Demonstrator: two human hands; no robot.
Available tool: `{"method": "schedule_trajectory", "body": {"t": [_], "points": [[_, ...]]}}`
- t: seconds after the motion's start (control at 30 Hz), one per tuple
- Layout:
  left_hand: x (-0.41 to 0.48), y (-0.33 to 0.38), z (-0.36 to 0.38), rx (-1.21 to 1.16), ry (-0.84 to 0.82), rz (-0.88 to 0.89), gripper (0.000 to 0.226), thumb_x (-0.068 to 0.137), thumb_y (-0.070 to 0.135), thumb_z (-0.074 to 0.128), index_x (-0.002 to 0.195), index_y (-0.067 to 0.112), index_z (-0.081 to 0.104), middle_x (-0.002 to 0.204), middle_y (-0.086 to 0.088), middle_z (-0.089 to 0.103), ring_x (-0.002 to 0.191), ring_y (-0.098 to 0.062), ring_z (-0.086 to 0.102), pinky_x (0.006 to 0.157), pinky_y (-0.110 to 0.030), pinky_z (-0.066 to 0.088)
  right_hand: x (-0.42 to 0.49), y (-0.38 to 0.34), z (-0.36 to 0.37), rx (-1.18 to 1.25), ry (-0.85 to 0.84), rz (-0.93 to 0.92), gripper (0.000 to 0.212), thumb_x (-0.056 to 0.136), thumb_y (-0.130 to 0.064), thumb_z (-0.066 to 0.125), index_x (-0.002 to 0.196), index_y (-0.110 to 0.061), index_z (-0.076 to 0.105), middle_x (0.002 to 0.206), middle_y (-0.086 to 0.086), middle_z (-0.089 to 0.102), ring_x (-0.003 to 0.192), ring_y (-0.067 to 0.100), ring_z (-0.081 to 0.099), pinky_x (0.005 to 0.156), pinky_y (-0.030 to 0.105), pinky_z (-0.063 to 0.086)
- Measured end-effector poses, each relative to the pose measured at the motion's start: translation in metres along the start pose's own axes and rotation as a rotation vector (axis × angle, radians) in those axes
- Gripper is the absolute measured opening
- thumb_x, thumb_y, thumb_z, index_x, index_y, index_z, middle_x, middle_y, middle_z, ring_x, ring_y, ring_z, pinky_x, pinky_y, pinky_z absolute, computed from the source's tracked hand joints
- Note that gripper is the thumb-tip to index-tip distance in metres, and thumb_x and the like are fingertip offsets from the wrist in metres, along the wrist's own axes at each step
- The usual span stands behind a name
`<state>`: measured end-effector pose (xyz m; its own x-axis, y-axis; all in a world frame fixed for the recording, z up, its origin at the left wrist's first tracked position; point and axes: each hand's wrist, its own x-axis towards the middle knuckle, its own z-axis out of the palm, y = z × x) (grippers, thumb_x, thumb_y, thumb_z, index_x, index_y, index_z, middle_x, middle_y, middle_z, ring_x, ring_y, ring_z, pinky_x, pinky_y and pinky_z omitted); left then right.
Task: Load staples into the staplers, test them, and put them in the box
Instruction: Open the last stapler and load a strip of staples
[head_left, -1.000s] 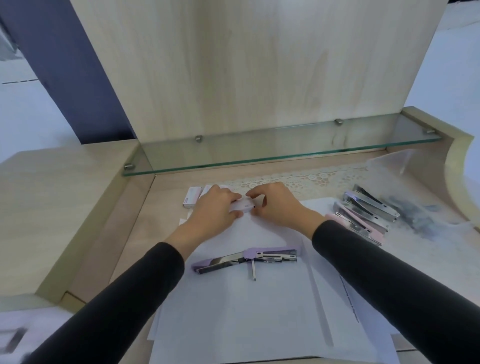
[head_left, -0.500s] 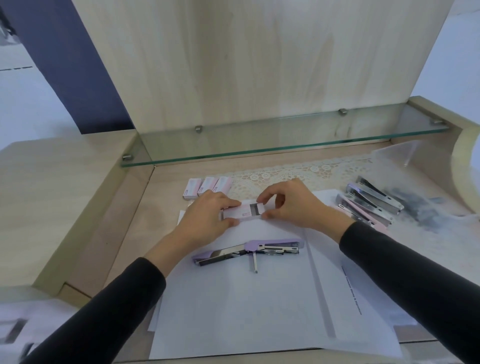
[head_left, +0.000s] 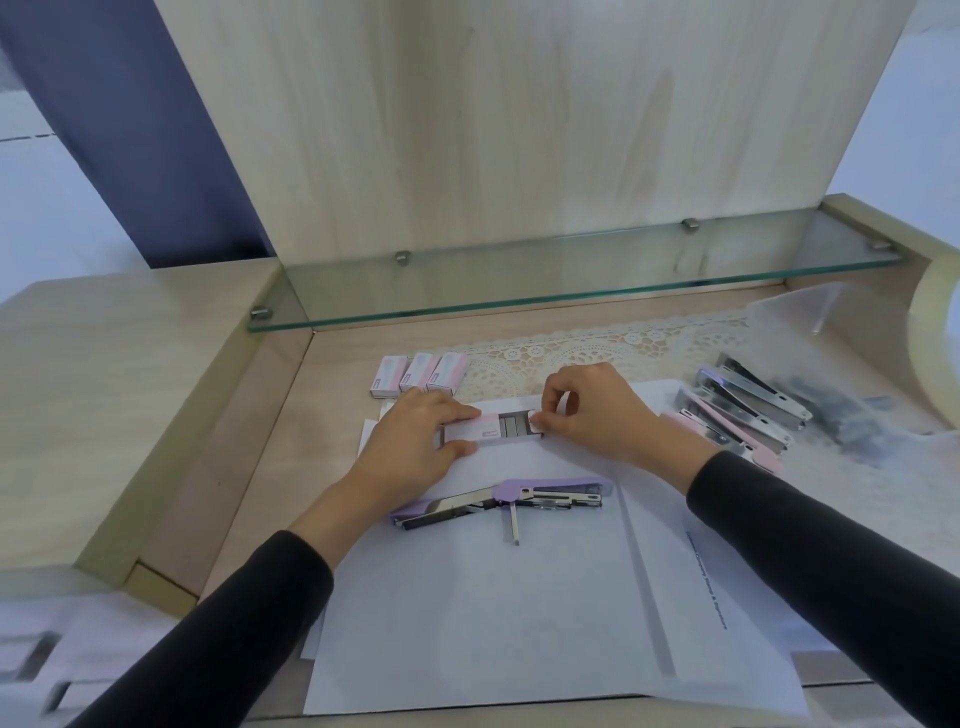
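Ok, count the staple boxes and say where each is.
4. Three closed boxes sit side by side near the lace mat's left end; the open box lies on the paper, held by the left hand and right hand. More may hide under the hands.

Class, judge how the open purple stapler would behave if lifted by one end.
The purple stapler lies hinged open, so it would probably swing or fold, not lift stiffly. Its metal parts suggest some weight for its size. Flat on the paper, it seems unlikely to roll.
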<state>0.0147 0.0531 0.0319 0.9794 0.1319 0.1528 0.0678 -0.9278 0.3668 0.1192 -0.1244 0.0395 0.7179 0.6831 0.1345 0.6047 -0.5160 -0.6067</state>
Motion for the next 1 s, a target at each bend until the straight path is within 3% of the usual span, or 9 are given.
{"method": "schedule_trajectory", "body": {"t": [0.1,0.17,0.3,0.5,0.6,0.73,0.83,1.0], "points": [[-0.0001,0.0,0.0,0.013,0.0,0.007,0.037,0.085,0.025,0.063,0.121,0.019,0.059,0.122,-0.001,0.057,0.115,-0.018,0.044,0.092,-0.017,0.025,-0.0002,-0.0013,0.0004,0.018,-0.003,-0.052,0.013,0.077,-0.01,0.066,0.074,-0.021,0.061,0.08,-0.005,0.059,0.058,0.003,0.046,0.065,0.024,0.039],[0.0001,-0.0003,-0.0004,0.022,-0.003,0.008,0.037,0.085,0.026,0.063,0.121,0.019,0.059,0.122,0.0,0.057,0.117,-0.018,0.043,0.093,-0.018,0.025,-0.0004,-0.0016,0.0016,0.001,-0.021,-0.102,0.019,0.078,-0.006,0.064,0.087,-0.021,0.07,0.09,-0.003,0.059,0.062,0.011,0.051,0.069,0.027,0.043],[0.0007,0.0004,-0.0014,0.029,-0.009,0.006,0.037,0.085,0.027,0.063,0.122,0.02,0.058,0.124,0.0,0.056,0.118,-0.017,0.042,0.094,-0.019,0.026,-0.0013,-0.0009,0.0021,0.023,0.001,-0.097,0.019,0.077,-0.001,0.058,0.075,-0.014,0.072,0.087,-0.003,0.057,0.066,0.018,0.055,0.07,0.029,0.046],[0.0009,0.0012,-0.0021,0.028,-0.013,0.0,0.037,0.086,0.026,0.062,0.122,0.021,0.058,0.126,0.001,0.055,0.12,-0.017,0.041,0.095,-0.019,0.025,-0.0008,0.0057,0.0014,0.03,0.042,-0.052,0.01,0.077,-0.007,0.065,0.067,-0.004,0.066,0.075,0.001,0.057,0.056,0.008,0.047,0.061,0.018,0.037],[0.0008,0.0013,-0.0017,0.027,-0.015,-0.003,0.038,0.086,0.027,0.062,0.123,0.021,0.057,0.127,0.001,0.054,0.121,-0.016,0.04,0.096,-0.02,0.026,0.001,0.005,0.0023,-0.021,0.023,-0.092,0.002,0.075,-0.007,0.069,0.076,-0.009,0.07,0.081,0.002,0.058,0.058,0.008,0.047,0.064,0.024,0.04],[0.0008,0.0008,-0.0018,0.028,-0.016,0.0,0.038,0.085,0.026,0.062,0.122,0.02,0.058,0.126,0.0,0.055,0.119,-0.017,0.042,0.096,-0.02,0.026,0.0035,0.0022,0.0047,-0.129,-0.02,-0.18,0.014,0.077,-0.009,0.067,0.086,-0.018,0.074,0.091,0.003,0.06,0.059,-0.008,0.034,0.064,0.022,0.034],[0.0004,0.0005,-0.0018,0.023,-0.017,0.003,0.037,0.086,0.026,0.062,0.122,0.02,0.058,0.124,0.0,0.055,0.117,-0.018,0.042,0.093,-0.018,0.026,0.0048,0.0025,0.0027,-0.196,-0.056,-0.195,0.014,0.08,-0.009,0.064,0.084,-0.018,0.074,0.095,0.004,0.06,0.058,-0.007,0.032,0.061,0.022,0.031],[-0.0002,-0.0002,-0.0014,0.015,-0.016,0.006,0.037,0.086,0.026,0.062,0.122,0.021,0.058,0.123,0.001,0.055,0.114,-0.017,0.042,0.086,-0.014,0.023,0.0039,0.001,-0.0016,-0.243,-0.101,-0.205,0.015,0.081,-0.01,0.059,0.085,-0.018,0.071,0.095,0.002,0.06,0.059,-0.005,0.034,0.065,0.026,0.038]]}}
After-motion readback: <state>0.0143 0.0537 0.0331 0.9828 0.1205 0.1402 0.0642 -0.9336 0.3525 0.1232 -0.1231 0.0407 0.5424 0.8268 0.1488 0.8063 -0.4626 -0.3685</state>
